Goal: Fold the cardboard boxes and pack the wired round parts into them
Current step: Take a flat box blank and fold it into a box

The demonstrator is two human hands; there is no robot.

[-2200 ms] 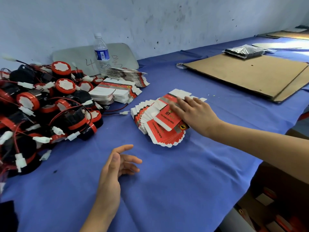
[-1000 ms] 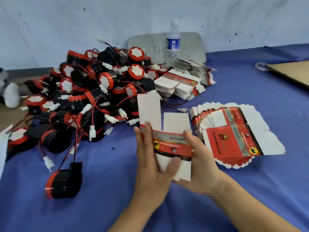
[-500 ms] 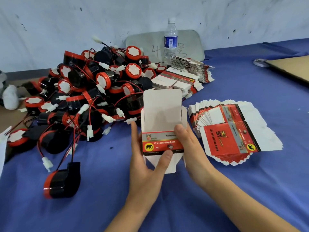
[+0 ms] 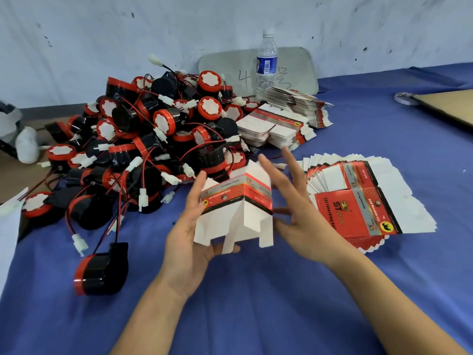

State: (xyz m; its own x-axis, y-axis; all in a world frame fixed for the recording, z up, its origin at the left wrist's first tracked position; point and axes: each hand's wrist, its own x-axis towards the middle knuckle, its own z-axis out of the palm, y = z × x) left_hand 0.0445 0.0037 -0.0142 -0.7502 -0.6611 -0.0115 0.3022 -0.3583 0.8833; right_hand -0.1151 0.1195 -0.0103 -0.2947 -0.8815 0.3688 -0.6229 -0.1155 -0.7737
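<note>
Head camera, and the left hand (image 4: 190, 234) is gripping a half-opened cardboard box (image 4: 236, 208) above the middle of the desk (image 4: 256, 311). Its thumb is lying up the box's left panel, and fingertips are showing beneath the white bottom flaps. The box is standing open as a sleeve, with a red printed band running round it and the lower flaps hanging loose.

The right hand (image 4: 299, 219) is sitting just beside the box's right wall with its fingers spread wide, straight and blurred. Whether the palm is touching the card, I cannot tell.

A big heap of wired round parts (image 4: 153, 144) is lying towards the far left of the desk, black and red with white plugs trailing. One lone part (image 4: 102, 271) is lying apart from it, nearer the front left.

A fanned stack of flat boxes (image 4: 363, 201) is lying to the right of the hands, and more flat stacks (image 4: 279, 124) are sitting farther back. Behind those, a water bottle (image 4: 266, 65) is standing upright by a grey board (image 4: 294, 65) at the far edge. A brown cardboard sheet (image 4: 450, 108) is poking in at the right edge.
</note>
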